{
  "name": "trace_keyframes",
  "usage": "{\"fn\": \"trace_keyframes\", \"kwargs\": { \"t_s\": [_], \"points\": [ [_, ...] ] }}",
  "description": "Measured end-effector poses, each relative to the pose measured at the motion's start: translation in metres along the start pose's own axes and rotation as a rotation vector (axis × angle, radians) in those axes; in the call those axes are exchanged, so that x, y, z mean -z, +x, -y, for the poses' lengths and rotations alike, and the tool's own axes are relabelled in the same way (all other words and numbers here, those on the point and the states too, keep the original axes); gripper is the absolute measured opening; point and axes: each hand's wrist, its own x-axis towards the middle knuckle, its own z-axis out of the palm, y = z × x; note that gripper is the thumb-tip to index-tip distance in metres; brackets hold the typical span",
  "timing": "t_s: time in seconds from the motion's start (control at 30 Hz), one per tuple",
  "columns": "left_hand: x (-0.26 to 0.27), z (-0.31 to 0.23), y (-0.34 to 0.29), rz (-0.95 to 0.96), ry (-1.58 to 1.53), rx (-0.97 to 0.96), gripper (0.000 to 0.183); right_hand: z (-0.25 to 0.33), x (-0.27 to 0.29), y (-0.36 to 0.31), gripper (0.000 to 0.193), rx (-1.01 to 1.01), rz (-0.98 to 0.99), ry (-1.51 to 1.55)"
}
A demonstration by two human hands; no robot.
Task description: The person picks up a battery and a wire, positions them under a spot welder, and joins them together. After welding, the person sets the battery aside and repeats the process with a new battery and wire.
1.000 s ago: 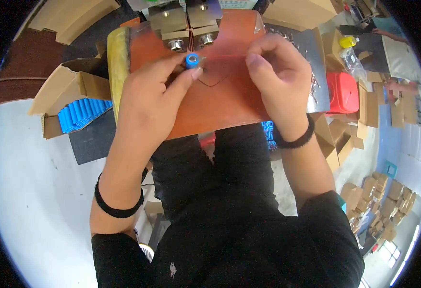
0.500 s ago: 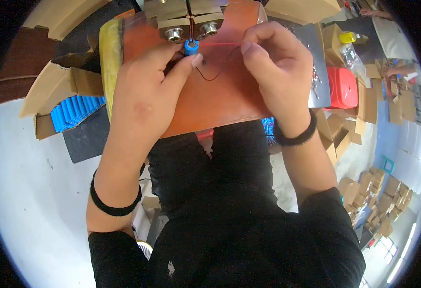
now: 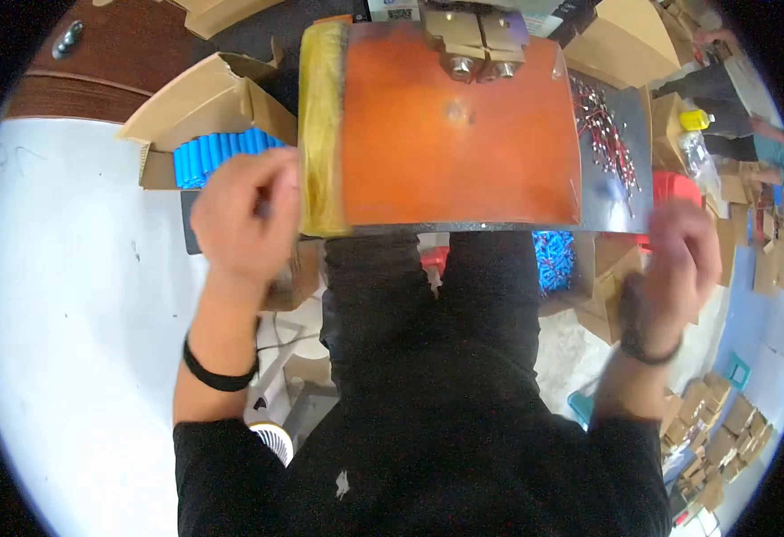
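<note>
Head view: I look in from afar on two bare hands, well apart, one to either side of the orange mat [image 3: 410,179].
Left hand [image 3: 247,219]: off the mat's near-left corner, beside the yellow strip [image 3: 322,134] along its left edge; fingers curled inward, but I cannot tell whether they grasp anything.
Right hand [image 3: 683,255]: off the near-right corner of the grey sheet [image 3: 608,208], in front of the red stool [image 3: 678,186]; fingers bent and blurred, so I cannot tell if it is loaded.
Blue cylinders [image 3: 220,156]: lined up in the open carton [image 3: 161,166] beyond the left hand, past the mat's left edge.
Wire leads [image 3: 611,148]: red and dark, strewn along the grey sheet, beyond the mat's right edge.
Metal head [image 3: 477,49]: over the mat's far edge, two bolts facing me; I make out neither cylinder nor lead at it.
Blue heap [image 3: 554,261]: below the mat's near edge, toward its right corner, flecked with red.
Done and left: I judge the heap to be handled pieces; the lined-up cylinders and loose leads look unjoined, so I reckon plenty is left.
</note>
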Motion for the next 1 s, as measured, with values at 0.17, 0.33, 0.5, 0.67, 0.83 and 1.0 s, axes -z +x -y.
{"fn": "trace_keyframes", "kwargs": {
  "t_s": [0.17,0.33,0.5,0.67,0.83,1.0],
  "points": [
    [0.010,0.052,0.028,0.307,0.742,-0.218,0.020,-0.034,0.073,-0.075,0.006,-0.480,-0.111,-0.352],
    [0.015,0.069,0.038,0.579,0.849,-0.078,0.033,-0.141,0.082,-0.108,0.029,-0.577,0.199,-0.635],
    [0.032,0.072,0.015,0.286,0.679,-0.190,0.026,-0.116,0.058,-0.047,0.029,-0.269,-0.046,-0.707],
    [0.015,0.007,0.017,0.115,0.223,-0.168,0.022,-0.151,0.034,0.011,0.025,-0.038,-0.012,-0.960],
    [-0.035,-0.057,0.042,0.202,-0.054,-0.191,0.019,-0.146,0.040,0.023,0.019,-0.165,0.063,-0.925],
    [-0.054,-0.079,0.054,0.274,-0.271,0.059,0.020,-0.086,0.063,0.039,0.018,-0.132,-0.095,-0.823]
  ]
}}
